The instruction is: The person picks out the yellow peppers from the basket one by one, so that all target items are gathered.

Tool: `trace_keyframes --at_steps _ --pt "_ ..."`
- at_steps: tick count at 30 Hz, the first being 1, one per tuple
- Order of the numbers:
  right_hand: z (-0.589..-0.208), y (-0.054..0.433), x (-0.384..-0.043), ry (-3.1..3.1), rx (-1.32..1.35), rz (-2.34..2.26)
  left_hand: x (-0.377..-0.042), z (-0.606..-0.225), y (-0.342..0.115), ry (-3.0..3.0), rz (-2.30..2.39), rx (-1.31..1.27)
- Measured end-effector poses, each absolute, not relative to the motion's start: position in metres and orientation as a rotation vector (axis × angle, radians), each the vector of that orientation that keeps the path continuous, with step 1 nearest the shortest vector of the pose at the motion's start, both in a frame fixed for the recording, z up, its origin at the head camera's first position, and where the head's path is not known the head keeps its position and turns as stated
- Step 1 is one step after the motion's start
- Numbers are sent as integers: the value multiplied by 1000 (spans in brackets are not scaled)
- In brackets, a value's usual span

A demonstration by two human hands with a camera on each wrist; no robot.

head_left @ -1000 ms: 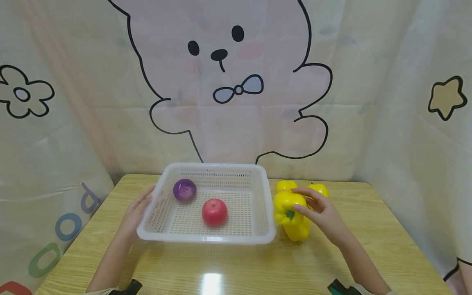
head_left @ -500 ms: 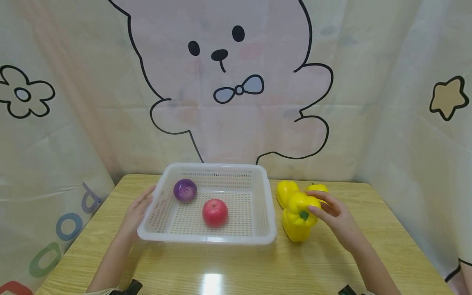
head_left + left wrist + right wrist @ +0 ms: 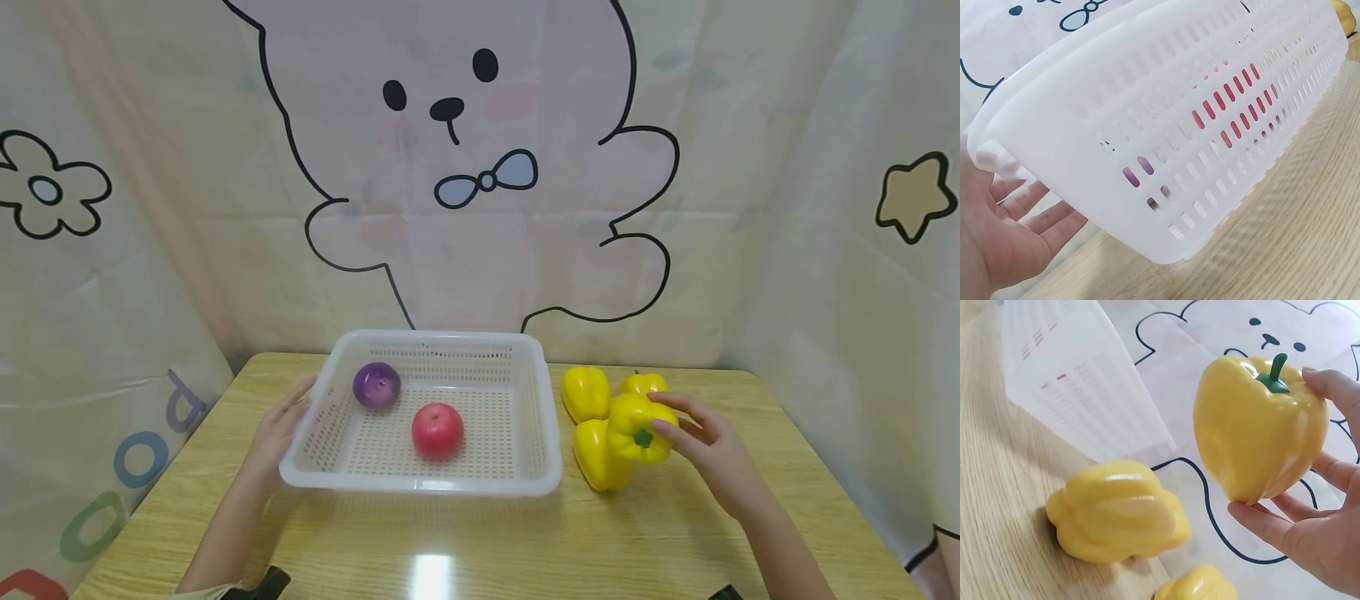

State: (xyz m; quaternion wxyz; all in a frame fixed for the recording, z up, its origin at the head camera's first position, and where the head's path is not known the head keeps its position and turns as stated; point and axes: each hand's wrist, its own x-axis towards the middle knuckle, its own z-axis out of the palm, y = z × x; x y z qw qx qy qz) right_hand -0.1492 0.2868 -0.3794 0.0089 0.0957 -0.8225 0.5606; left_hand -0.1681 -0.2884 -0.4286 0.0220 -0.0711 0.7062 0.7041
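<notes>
My right hand [image 3: 714, 450] pinches a yellow bell pepper [image 3: 1260, 431] with a green stem, thumb and fingers on opposite sides. In the head view this held pepper overlaps another yellow pepper [image 3: 596, 457] lying in front. Two more yellow peppers, one nearer the basket [image 3: 586, 393] and one farther right [image 3: 643, 383], stand behind. My left hand [image 3: 276, 433] rests at the left end of a white plastic basket [image 3: 420, 486], its fingers [image 3: 1054, 222] loosely extended below the rim in the left wrist view. Inside the basket lie a purple onion [image 3: 377, 387] and a red apple [image 3: 438, 432].
The basket stands on a light wood-grain table [image 3: 487, 542], left of the peppers. A printed cloth backdrop [image 3: 480, 267] with a cartoon bear hangs right behind the table, with cloth at both sides.
My right hand has moved to the right with the held pepper, away from the basket, uncovering more of the pepper nearest the basket. My left hand and the basket have stayed put.
</notes>
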Motion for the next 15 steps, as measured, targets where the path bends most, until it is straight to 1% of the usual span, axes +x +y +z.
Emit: trace_keyframes --at_steps 15 --pt "-394 316 -161 -2616 194 1818 -168 -427 -288 2213 2146 -247"
